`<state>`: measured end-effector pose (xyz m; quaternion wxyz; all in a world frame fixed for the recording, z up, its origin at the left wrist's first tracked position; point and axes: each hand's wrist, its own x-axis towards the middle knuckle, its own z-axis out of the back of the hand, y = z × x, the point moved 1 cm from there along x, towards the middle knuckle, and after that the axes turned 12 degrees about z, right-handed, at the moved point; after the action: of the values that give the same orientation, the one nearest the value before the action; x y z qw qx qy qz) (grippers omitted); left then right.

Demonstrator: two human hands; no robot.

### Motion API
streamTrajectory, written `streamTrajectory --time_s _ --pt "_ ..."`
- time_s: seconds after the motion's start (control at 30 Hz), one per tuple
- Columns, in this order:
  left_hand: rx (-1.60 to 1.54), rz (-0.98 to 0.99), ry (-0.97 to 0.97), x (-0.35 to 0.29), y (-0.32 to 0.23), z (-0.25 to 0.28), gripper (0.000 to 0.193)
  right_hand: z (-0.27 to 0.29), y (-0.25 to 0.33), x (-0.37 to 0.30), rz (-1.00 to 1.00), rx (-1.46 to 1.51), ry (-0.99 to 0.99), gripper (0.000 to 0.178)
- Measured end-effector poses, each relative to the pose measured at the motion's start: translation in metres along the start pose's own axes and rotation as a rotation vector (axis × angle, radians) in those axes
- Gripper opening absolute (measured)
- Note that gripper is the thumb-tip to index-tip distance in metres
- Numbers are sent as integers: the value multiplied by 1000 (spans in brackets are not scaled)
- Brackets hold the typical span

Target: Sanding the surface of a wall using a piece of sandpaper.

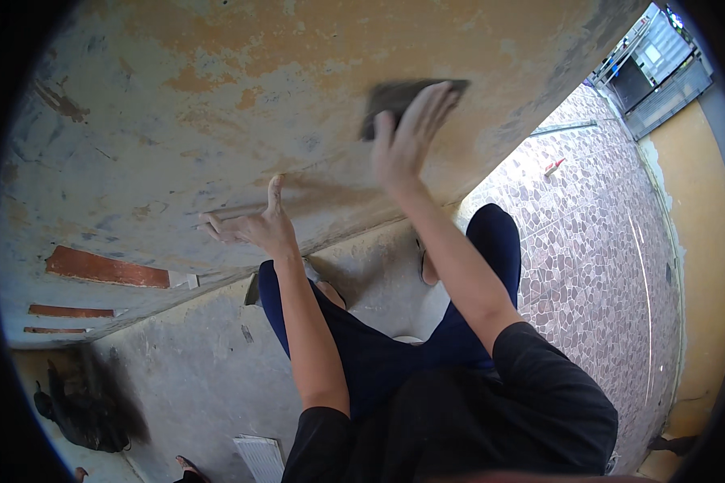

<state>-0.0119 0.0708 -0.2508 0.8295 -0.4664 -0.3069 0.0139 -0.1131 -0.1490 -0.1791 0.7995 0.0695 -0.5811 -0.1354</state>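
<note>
Dark sheet (396,98), flat and four-sided, near black-brown with a dull surface and edges softened by motion blur, lies at the upper part of a worn wall (234,88), right of its middle. We see the right hand (408,141) laid over it, fingers stretched up and to the right, thumb spread to the left; whether it grips the sheet or only presses it, we cannot tell. The left hand (258,229) is empty and spread wide, thumb up and fingers pointing left, close to the wall; we cannot tell whether it touches. Around them the wall is patchy, ochre above and greyish below, with reddish-brown strips (109,267) at lower left. Beneath, we see the person's dark blue trousers (379,366), knees apart, above a grey concrete floor (193,362). To the right, brighter stone-patterned paving (572,266) carries a small red-tipped bottle (553,167).
</note>
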Motion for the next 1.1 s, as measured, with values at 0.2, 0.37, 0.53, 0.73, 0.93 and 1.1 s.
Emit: streamTrajectory --time_s 0.2,0.37,0.53,0.73,0.93,1.1 --pt "-20 37 9 -5 -12 2 135 45 -72 86 -373 117 -330 81" --pt "-16 1 -43 -7 -21 -1 124 -26 48 -11 112 -47 -79 81" --pt "-55 25 -50 -5 -13 1 120 10 -3 29 3 -43 -52 74" --pt "-91 94 59 -3 -23 9 127 63 -82 88 -377 239 -385 73" --pt "-56 44 11 -6 -22 5 129 33 -46 91 -368 57 -405 80" --pt "-76 53 14 -7 -20 1 131 -36 73 30 96 -67 -208 81"
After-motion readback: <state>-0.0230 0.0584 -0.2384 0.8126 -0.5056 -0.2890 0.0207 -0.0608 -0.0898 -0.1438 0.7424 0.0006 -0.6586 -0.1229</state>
